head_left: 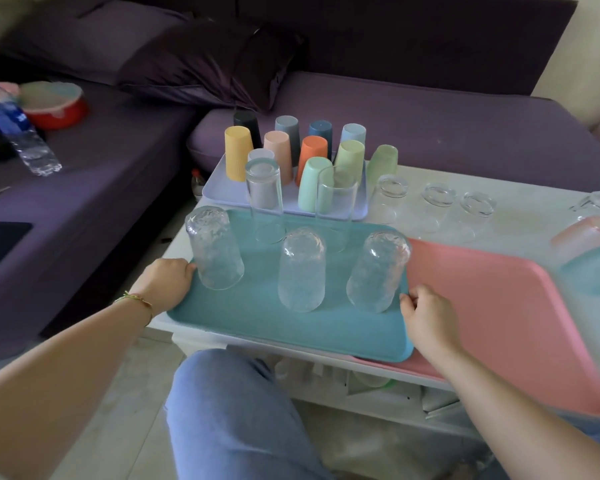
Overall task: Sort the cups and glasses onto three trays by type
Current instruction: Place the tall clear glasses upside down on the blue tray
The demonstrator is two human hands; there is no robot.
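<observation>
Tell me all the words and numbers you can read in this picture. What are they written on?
Water bottle: white print on its blue label, too blurred to read.
Coloured cups, glasses, teal tray, pink tray: no writing shows.
So nothing here can be read.

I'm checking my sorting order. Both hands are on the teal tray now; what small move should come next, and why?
Probably slide the teal tray a little left and set it down. The left hand and right hand grip its sides, and its right edge overlaps the empty pink tray, which the loose short glasses likely need.
</observation>
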